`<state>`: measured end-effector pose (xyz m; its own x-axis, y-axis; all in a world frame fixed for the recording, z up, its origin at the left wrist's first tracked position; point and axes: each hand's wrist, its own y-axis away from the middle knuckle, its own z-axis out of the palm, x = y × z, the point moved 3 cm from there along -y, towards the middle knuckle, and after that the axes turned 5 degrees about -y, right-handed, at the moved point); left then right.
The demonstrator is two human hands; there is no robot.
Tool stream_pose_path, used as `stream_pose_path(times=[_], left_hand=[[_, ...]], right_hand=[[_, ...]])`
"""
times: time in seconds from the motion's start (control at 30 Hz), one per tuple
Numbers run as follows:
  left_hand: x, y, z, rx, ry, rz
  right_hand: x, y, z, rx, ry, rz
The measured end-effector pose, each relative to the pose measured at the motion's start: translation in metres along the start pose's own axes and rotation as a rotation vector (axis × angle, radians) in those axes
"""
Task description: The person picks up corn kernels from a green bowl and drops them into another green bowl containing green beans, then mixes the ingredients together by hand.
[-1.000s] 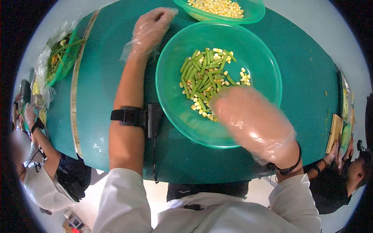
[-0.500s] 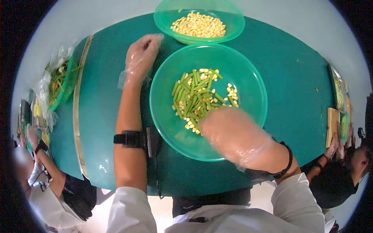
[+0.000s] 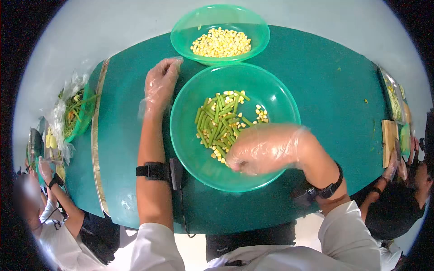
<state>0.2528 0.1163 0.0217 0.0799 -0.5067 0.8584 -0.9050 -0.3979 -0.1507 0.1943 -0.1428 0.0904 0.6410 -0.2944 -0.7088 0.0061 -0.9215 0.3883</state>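
Observation:
A large green bowl (image 3: 181, 153) holds cut green beans (image 3: 216, 122) and loose corn kernels (image 3: 261, 115). My right hand (image 3: 262, 149), in a clear plastic glove, is inside this bowl at its near right side. Its fingers are curled beside the beans, and what they hold, if anything, is hidden. My left hand (image 3: 162, 83), also gloved, rests left of the bowl with its fingers curled closed and nothing visible in them. Just behind the large bowl stands a smaller green bowl (image 3: 185, 38) with corn kernels (image 3: 221, 44) in it.
The green table (image 3: 325, 81) has a metal strip (image 3: 96, 140) on the left. Beyond it are a green basket of vegetable scraps (image 3: 83, 115) and a person (image 3: 58, 217). On the right are a wooden board (image 3: 389, 142), a tray of cut vegetables (image 3: 392, 95) and another person (image 3: 393, 207).
My right hand has turned at the wrist, its curled fingers now pointing left toward the bowl's near side. My left hand stays closed beside the bowl. The whole view has shifted slightly.

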Motion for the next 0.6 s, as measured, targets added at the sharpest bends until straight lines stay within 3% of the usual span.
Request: stream_pose_path(times=[0.13,0.43,0.6], left_hand=[[-0.006,-0.002,0.003,-0.009,0.021,-0.006],[-0.010,-0.005,0.003,0.009,0.034,0.048],[-0.004,-0.003,0.002,0.012,-0.041,0.063]], right_hand=[[0.009,-0.007,0.006,-0.066,-0.153,-0.068],[0.005,-0.010,0.005,-0.083,-0.173,-0.155],[0.011,-0.004,-0.012,0.112,-0.005,0.033]])
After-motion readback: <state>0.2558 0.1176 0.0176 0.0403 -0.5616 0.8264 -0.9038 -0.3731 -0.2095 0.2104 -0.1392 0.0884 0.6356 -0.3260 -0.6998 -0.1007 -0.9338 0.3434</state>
